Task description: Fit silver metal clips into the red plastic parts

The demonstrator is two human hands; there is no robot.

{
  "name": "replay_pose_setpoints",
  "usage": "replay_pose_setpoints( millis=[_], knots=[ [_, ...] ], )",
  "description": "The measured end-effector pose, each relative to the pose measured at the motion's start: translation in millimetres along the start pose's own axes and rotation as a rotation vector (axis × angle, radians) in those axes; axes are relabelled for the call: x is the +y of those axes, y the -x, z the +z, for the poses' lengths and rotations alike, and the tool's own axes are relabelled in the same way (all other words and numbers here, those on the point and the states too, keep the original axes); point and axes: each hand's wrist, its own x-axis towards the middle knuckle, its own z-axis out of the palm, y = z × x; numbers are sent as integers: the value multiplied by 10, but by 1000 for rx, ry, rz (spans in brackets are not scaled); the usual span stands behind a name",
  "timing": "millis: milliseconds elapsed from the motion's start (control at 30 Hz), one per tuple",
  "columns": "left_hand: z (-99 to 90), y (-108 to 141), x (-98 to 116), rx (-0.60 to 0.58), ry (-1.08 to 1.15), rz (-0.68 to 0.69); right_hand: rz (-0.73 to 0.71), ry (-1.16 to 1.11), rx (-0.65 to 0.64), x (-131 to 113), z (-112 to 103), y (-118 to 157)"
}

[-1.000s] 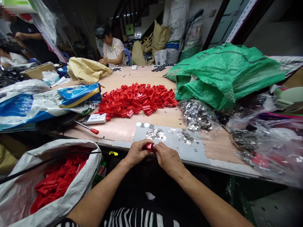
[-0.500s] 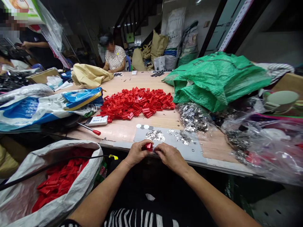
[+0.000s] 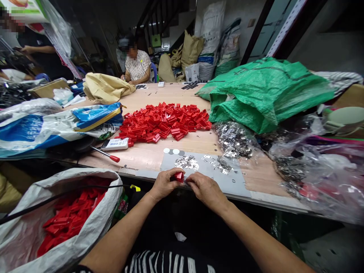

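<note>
Left hand pinches red part, partly covered; right hand beside, hold unclear.

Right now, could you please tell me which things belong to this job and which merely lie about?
Likely job things: held red plastic piece; heaped red plastic parts; small silver metal pieces.
Likely lying about: crumpled green woven sack; blue-and-white plastic bag.

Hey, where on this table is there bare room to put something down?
Bare wood shows between the red-handled tool and grey sheet, and behind the red pile, between the beige bundle and green sack. Crowded: the right side, with plastic bags of metal pieces.
</note>
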Motion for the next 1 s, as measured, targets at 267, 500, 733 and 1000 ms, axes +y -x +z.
replay_pose_setpoints(
  millis=[267,500,733,1000],
  knots=[
    [36,14,-39,17,10,-13,36,198,-40,-126,-3,14],
    [67,15,-70,45,39,-33,127,251,-4,-265,100,9],
    [43,18,-25,47,139,-19,83,-36,37,-88,17,27],
    [79,76,78,126,371,-46,22,-288,174,-21,-58,233]
  ],
)
